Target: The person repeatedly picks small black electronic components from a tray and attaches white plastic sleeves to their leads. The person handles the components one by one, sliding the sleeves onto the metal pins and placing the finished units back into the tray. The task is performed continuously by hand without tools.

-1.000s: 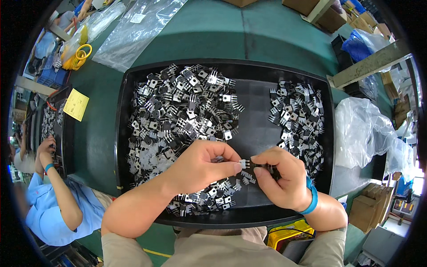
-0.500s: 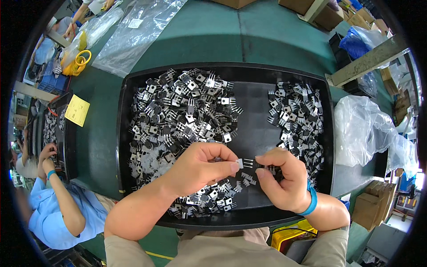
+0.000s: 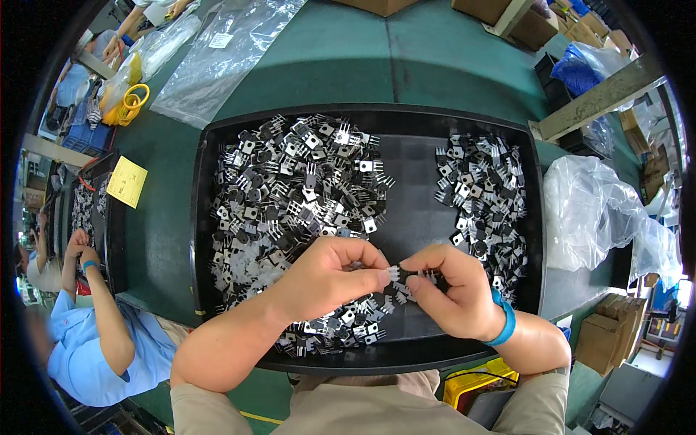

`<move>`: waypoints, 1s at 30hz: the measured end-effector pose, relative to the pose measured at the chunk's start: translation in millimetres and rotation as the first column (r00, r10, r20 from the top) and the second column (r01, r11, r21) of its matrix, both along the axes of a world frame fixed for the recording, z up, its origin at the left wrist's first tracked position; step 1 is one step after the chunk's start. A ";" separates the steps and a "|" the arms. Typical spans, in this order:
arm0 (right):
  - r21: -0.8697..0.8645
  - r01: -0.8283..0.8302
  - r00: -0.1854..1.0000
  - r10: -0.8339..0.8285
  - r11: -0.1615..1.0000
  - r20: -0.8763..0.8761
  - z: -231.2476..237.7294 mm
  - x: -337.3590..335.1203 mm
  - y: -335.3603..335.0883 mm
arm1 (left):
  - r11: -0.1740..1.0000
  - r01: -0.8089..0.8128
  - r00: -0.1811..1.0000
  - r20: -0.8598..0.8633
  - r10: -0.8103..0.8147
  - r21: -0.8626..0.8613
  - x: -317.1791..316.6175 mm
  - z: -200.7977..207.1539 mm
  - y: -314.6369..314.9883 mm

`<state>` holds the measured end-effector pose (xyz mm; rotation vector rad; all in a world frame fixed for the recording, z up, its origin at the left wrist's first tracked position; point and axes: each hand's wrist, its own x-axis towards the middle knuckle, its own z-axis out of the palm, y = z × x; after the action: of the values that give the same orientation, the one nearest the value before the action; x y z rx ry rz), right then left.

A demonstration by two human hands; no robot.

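Fingers [image 3: 377,280]: I see the left hand [image 3: 322,279] pinching a pale piece [image 3: 394,274], the right hand [image 3: 464,297] clamped on a black component [image 3: 405,277].
Tabletop [image 3: 341,69]: green, beneath the tray.
Tray [image 3: 417,177]: black, under both hands.
Larger heap [image 3: 308,175]: loose legged parts, tray's left.
Smaller heap [image 3: 478,190]: similar parts, tray's right.
Black component: between both hands, beside the pale piece.

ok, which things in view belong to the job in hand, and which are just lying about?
In the job:
- left hand, pinching a white piece
- right hand, pinching a black part
- tray, with left pile and right pile

Apparently just lying about:
- flat bag
- crumpled plastic
- cartons
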<state>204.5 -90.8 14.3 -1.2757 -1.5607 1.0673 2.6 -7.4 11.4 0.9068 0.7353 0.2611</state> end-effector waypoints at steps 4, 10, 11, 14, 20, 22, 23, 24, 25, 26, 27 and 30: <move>0.011 0.002 1.000 -0.002 1.000 -0.002 -2.5 -3.9 0.0 | 0.985 0.018 0.999 -0.046 -0.011 0.173 -1.1 -7.3 -2.7; -0.326 -0.033 0.978 -0.036 0.945 -0.203 -1.8 -5.6 -0.7 | 0.982 0.065 0.995 -0.083 -0.051 0.176 -2.5 -8.1 -2.1; -0.360 -0.070 0.958 -0.038 0.930 -0.285 -3.0 -5.5 1.6 | 0.981 0.084 0.994 -0.081 -0.070 0.177 -2.4 -5.6 -0.8; -0.484 -0.127 0.930 -0.066 0.866 -0.362 -7.5 -2.6 5.2 | 0.992 0.036 0.999 -0.015 -0.035 0.118 -2.2 -8.9 -2.8; -0.063 -0.338 0.930 0.344 0.939 0.132 -18.1 -10.3 7.0 | 0.985 -0.142 0.968 0.193 0.158 -0.094 -5.3 -9.6 4.7; 0.061 -0.571 0.763 0.502 0.818 0.407 -25.7 -16.6 0.2 | 0.980 -0.173 0.965 0.180 0.189 -0.098 -4.1 -5.9 5.1; -0.001 -0.646 0.660 0.559 0.763 0.501 -27.6 -19.2 -3.5 | 0.981 -0.178 0.968 0.166 0.188 -0.075 -4.2 -4.7 4.9; -0.025 -0.654 0.630 0.562 0.756 0.535 -32.9 -22.8 -8.8 | 0.983 -0.179 0.970 0.157 0.185 -0.050 -3.3 -3.3 5.1; -0.049 -0.660 0.599 0.564 0.749 0.568 -38.5 -26.7 -13.7 | 0.984 -0.179 0.972 0.148 0.180 -0.025 -3.0 -2.8 5.5; -0.064 -0.660 0.579 0.561 0.749 0.591 -40.6 -29.6 -16.4 | 0.985 -0.169 0.972 0.162 0.170 -0.023 -3.4 -3.7 6.0; -0.078 -0.661 0.557 0.558 0.746 0.615 -41.8 -32.0 -16.6 | 0.986 -0.168 0.976 0.140 0.169 -0.017 -3.7 -2.7 6.5; -0.146 -0.659 0.520 0.586 0.738 0.621 -37.6 -33.4 -17.4 | 0.987 -0.162 0.983 0.089 0.161 0.010 -3.4 0.5 6.8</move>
<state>171.2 -108.2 -23.3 -1.0473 -2.7302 0.9726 -0.8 -0.6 11.9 0.8470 0.7271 0.4488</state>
